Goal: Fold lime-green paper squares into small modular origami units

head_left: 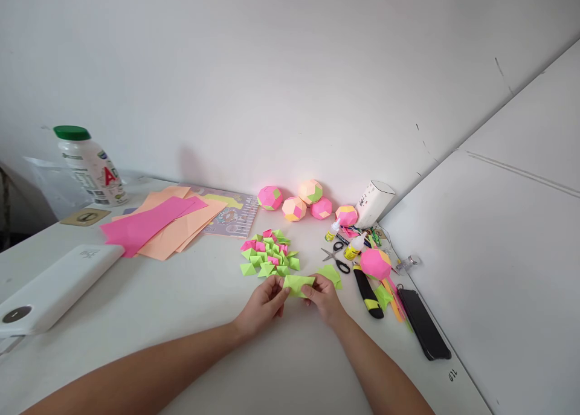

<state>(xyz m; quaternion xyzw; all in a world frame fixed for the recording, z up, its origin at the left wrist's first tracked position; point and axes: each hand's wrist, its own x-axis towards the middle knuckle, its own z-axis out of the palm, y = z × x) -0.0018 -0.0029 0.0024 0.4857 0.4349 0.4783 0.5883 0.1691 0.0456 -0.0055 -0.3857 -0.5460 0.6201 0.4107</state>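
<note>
Between my two hands is a light green folded paper (298, 284), held at both ends above the table. My left hand (266, 303) pinches its left end with thumb and fingers. The right end is gripped by my right hand (324, 295), the thumb lying on top. Just beyond lies a heap of small folded green and pink paper pieces (270, 255). A few green paper sheets (330, 276) rest behind my right hand, partly covered by it.
Scissors (336, 257), glue bottles (354, 246), a cutter knife (368, 292) and a black phone (423, 323) lie to the right. Faceted paper balls (294, 209) line the wall. At left are pink and orange papers (154, 221), a white device (58, 288) and a bottle (93, 167).
</note>
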